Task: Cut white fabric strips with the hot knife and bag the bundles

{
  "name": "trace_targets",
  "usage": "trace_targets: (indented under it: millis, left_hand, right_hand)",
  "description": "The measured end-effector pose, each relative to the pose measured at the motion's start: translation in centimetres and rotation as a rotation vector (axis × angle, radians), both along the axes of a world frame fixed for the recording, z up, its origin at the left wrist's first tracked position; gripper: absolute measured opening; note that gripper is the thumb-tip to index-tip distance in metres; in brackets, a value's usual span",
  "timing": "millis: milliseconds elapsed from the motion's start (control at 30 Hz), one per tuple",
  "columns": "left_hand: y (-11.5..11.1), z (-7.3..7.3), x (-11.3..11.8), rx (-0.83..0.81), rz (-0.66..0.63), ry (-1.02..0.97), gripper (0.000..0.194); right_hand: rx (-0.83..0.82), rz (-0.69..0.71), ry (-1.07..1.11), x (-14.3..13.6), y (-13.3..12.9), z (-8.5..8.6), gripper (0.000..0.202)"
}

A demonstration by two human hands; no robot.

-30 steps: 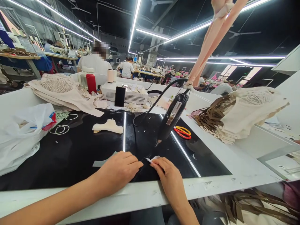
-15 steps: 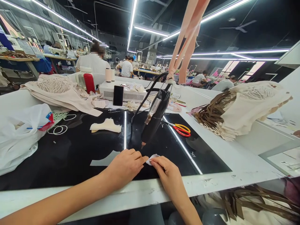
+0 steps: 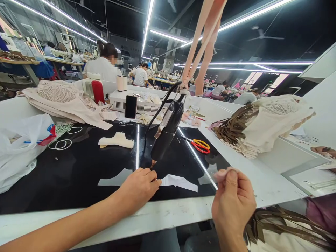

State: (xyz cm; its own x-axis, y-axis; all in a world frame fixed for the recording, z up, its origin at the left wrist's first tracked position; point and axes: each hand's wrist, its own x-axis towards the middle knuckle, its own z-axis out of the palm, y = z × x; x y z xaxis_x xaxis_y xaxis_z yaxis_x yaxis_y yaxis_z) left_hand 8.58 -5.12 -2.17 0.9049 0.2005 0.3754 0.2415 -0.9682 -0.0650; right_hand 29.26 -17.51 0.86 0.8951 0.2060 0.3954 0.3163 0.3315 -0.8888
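Observation:
My left hand (image 3: 141, 185) rests on the black worktop with its fingers curled together on the left end of a white, flat cut piece (image 3: 180, 182). The rest of that piece lies spread to the right, with an angled top edge. Just above my left fingers hangs the copper-coloured tip of a black handheld tool (image 3: 168, 129) with a cable. My right hand (image 3: 233, 203) is raised near the front right of the worktop, thumb and fingers pinched; what they hold, if anything, I cannot make out. A greyish cut shape (image 3: 117, 177) shows left of my left hand.
Scissors (image 3: 201, 146) with orange and red handles lie behind to the right. A cream fabric piece (image 3: 116, 140), a phone (image 3: 130, 106) and a plastic bag (image 3: 21, 150) stand left. Garment piles flank the worktop, one on the right (image 3: 273, 122). Co-workers sit further back.
My right hand has let go of the white piece and moved right and up toward me. The piece, bunched between both hands before, now lies flat. My left hand has barely moved.

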Motion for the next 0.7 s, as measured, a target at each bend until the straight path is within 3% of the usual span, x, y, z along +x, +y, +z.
trace_targets:
  millis: [133, 233, 300, 367, 467, 567, 700]
  left_hand:
    - [-0.3, 0.4, -0.1, 0.005, -0.007, -0.011, 0.019]
    - [-0.6, 1.4, -0.6, -0.104, -0.029, -0.045, 0.027]
    - [-0.9, 2.5, -1.0, -0.326, -0.044, -0.087, 0.028]
    - [-1.3, 3.8, -1.4, -0.65, -0.023, -0.132, 0.028]
    - [-1.9, 5.3, -1.7, -1.087, 0.058, -0.162, 0.026]
    - [-2.3, 5.6, -1.7, -1.332, 0.093, -0.188, 0.029]
    - [-2.4, 4.9, -1.9, -1.623, 0.055, -0.244, 0.034]
  right_hand:
    - [0.058, -0.008, 0.022, -1.6, -0.8, 1.1, 0.028]
    - [-0.102, 0.101, -0.002, -3.5, -1.6, 1.3, 0.029]
    - [-0.262, 0.183, -0.065, -4.8, -1.9, 1.4, 0.031]
    - [-0.391, 0.289, -0.108, -6.1, -2.0, 1.3, 0.032]
    - [-0.467, 0.485, -0.113, -7.4, -1.9, 0.7, 0.031]
    - [-0.473, 0.636, -0.101, -8.2, -1.5, -0.1, 0.029]
    - [-0.466, 0.817, -0.113, -8.6, -1.2, -1.1, 0.028]
